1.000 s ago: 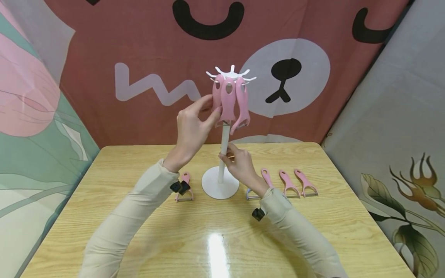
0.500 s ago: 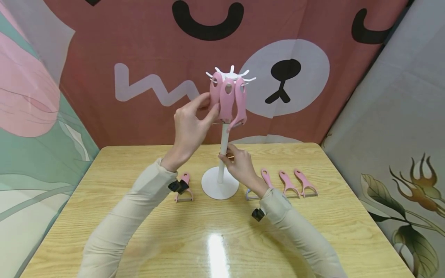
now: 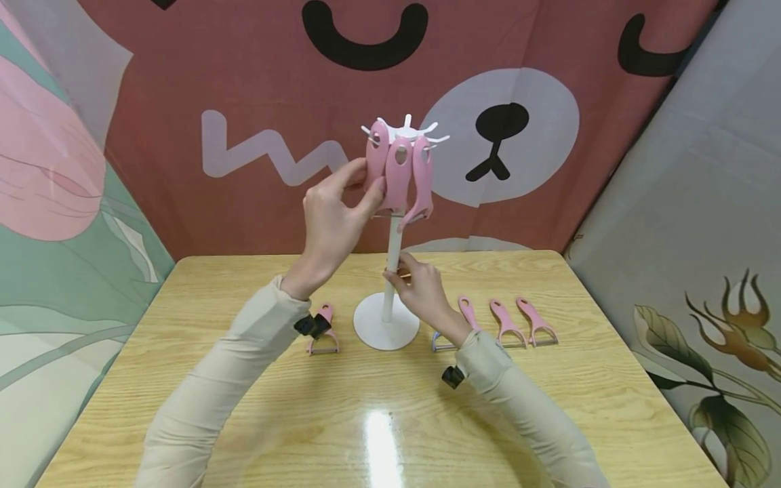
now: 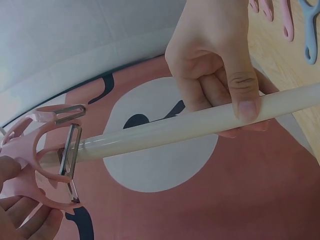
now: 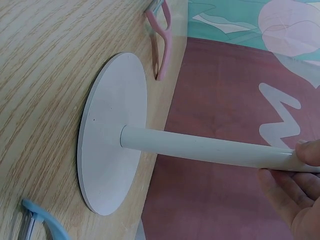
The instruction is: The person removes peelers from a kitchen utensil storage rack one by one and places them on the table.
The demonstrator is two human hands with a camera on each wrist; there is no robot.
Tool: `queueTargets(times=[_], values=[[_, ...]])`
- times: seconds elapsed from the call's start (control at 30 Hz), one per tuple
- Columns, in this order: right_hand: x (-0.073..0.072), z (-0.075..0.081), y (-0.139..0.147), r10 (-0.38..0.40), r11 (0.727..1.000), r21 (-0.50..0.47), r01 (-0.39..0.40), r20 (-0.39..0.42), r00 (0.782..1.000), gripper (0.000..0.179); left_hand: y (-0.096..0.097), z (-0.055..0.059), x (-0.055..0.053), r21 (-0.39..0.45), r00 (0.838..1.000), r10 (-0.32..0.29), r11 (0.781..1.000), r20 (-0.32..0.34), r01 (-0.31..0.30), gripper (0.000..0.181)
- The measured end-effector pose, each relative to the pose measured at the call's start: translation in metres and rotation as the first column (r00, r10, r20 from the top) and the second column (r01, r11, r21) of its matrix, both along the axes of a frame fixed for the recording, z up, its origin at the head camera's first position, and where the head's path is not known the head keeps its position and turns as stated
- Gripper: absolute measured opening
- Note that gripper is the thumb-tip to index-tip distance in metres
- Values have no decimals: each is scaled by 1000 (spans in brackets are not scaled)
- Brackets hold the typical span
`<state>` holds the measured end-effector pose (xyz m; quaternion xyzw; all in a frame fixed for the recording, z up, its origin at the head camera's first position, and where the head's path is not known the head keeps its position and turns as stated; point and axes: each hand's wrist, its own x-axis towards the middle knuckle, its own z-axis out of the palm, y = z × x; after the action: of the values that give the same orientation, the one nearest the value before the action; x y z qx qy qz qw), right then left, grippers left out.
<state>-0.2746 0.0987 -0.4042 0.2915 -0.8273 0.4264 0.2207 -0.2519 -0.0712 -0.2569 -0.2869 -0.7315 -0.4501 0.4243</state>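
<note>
"While the left hand (image 3: 332, 218) pinches the leftmost peeler (image 3: 376, 156), how much looks done?"

"Three are up: that one, the middle peeler (image 3: 399, 179) and the right-hand peeler (image 3: 422, 176), side by side on the white stand (image 3: 386, 335). The leftmost seems hooked through its hole, though not yet let go."

"And the right hand (image 3: 425, 291)?"

"It grasps the pole (image 5: 210, 148), probably to steady it."

"What's left?"

"Presumably those on the tabletop (image 3: 305, 420): a lone pink peeler (image 3: 326, 312) left of the base, three pink peelers (image 3: 502, 318) and a blue peeler (image 4: 311, 37) on the right. Several prongs (image 3: 433, 127) look bare."
</note>
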Motion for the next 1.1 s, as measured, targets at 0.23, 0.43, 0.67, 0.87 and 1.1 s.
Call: queueTargets(times=[0.23, 0.43, 0.67, 0.87, 1.1], values=[[1, 0, 0, 4, 1000, -2, -4, 1, 1000, 16, -1, 0, 1, 7, 1000, 11, 1000, 2, -11, 31], [0, 0, 1, 6, 1000, -1, -6, -6, 1000, 17, -3, -1, 3, 16, 1000, 8, 1000, 14, -8, 32], [0, 0, 1, 5, 1000, 2, -5, -11, 1000, 17, -5, -2, 3, 23, 1000, -2, 1000, 23, 2, 31], [-2, -1, 1, 5, 1000, 4, -5, -7, 1000, 17, -6, -1, 3, 30, 1000, -4, 1000, 6, 3, 30], [-1, -1, 1, -1, 1000, 4, 1, 0, 1000, 17, -8, -1, 3, 46, 1000, -1, 999, -11, 2, 28]])
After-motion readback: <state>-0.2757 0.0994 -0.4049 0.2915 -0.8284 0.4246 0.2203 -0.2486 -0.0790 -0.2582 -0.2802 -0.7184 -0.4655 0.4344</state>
